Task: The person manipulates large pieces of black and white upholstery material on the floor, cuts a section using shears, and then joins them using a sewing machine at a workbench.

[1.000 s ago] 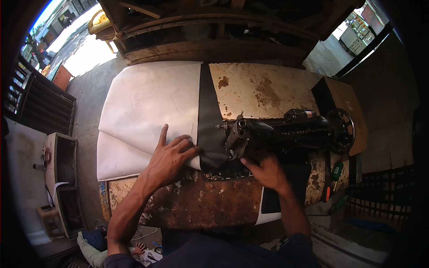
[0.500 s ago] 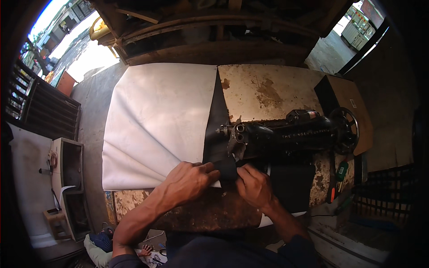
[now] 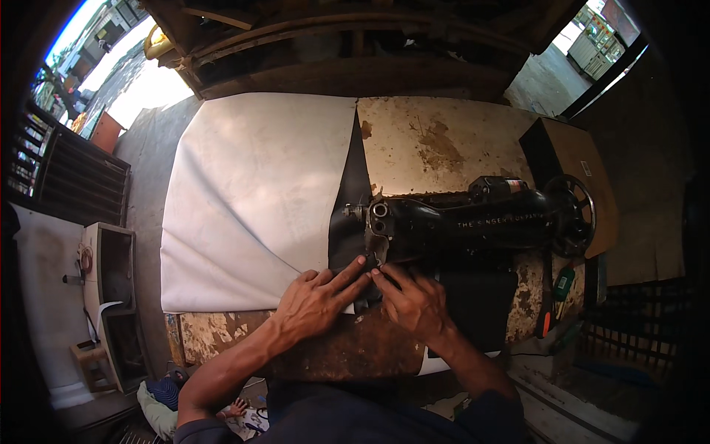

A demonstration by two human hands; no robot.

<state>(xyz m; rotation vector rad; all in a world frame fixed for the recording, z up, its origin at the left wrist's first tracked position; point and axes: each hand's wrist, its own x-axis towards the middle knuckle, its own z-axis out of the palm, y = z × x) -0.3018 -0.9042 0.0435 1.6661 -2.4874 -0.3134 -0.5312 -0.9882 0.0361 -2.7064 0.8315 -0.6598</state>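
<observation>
Zero slack wanted, I reckon: left hand (image 3: 307, 302) presses, fingers out straight, on black material (image 3: 347, 244) under the sewing machine (image 3: 458, 220) needle end; right hand (image 3: 418, 305) alongside, can't tell if pinching.

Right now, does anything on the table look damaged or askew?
The tabletop looks worn: brown patches mark its pale finish beyond the sewing machine. A crease runs across the white sheet toward the left hand.

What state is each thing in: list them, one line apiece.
White sheet: spread, creased.
Black material: mostly flat.
Sewing machine: upright; running or stopped, cannot tell.
Left hand: outstretched.
Right hand: near the left; grip unclear.
Tabletop: stained, worn.
Side cabinet: open-fronted.
</observation>
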